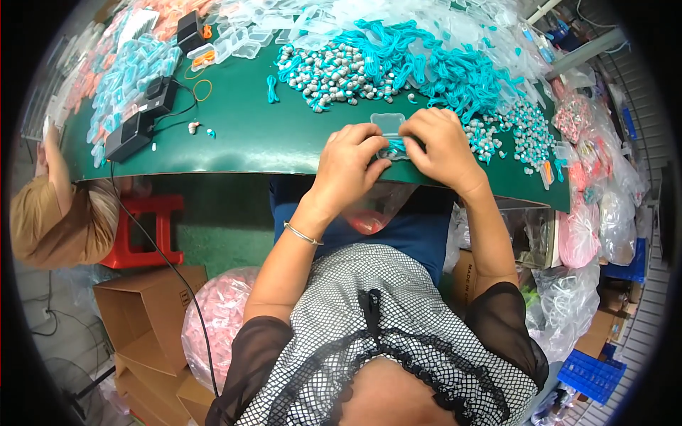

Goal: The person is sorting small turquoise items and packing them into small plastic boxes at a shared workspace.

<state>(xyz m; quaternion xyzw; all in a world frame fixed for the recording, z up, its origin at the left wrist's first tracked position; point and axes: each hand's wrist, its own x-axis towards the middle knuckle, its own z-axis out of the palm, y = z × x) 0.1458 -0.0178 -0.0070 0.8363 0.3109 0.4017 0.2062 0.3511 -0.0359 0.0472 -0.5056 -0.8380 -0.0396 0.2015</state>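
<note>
At the table's near edge, a small clear plastic case [388, 123] stands with its lid raised on the far side. A bundle of teal cord [393, 145] lies in its near half. My left hand [347, 162] is closed on the case's left side, thumb and fingers near the cord. From the right, my right hand [442, 150] grips the case, its fingertips at the lid and rim. Just beyond are a heap of grey-and-teal earplugs [334, 71] and a pile of teal cords [455, 74]. My fingers partly hide the cord in the case.
Clear cases [298, 25] are heaped along the far side. Filled teal cases [135, 78] and black boxes [131, 136] with a cable lie left. Small teal-and-white pieces [533, 138] spread right. Another person's arm [57, 160], a red stool [153, 227] and cardboard boxes [142, 312] are at left.
</note>
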